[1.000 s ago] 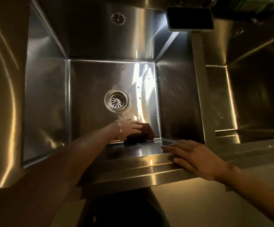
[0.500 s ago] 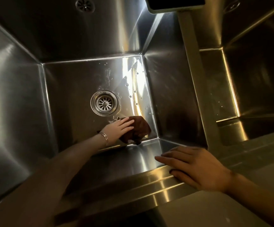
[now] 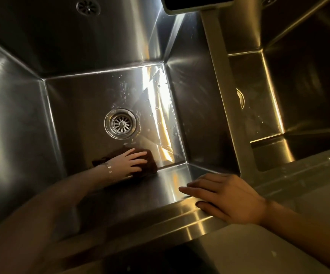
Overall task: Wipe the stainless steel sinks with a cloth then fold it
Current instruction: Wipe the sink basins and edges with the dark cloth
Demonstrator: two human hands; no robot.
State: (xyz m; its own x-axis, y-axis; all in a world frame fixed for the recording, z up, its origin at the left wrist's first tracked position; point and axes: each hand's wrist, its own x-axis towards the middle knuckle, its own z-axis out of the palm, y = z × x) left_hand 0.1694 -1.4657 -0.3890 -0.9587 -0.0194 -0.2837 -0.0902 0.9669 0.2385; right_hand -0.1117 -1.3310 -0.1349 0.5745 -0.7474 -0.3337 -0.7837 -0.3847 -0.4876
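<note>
A deep stainless steel sink (image 3: 77, 119) fills the view, with a round drain (image 3: 120, 123) in its floor. A dark brown cloth (image 3: 150, 161) lies on the sink floor near the front wall, just below the drain. My left hand (image 3: 129, 161) reaches down into the sink and presses flat on the cloth with straight fingers; a bracelet shows at the wrist. My right hand (image 3: 227, 196) rests flat on the sink's front rim (image 3: 180, 216), fingers extended. A second sink (image 3: 306, 89) lies to the right, past the divider (image 3: 225, 89).
Water droplets dot the sink floor right of the drain. An overflow grille (image 3: 88, 7) sits high on the back wall. A dark rectangular object (image 3: 197, 3) rests at the top of the divider. A pale counter (image 3: 278, 244) runs along the lower right.
My left hand has slid the cloth to the left along the front of the sink floor, away from the right corner. The view has tilted down further. My right hand stays on the rim.
</note>
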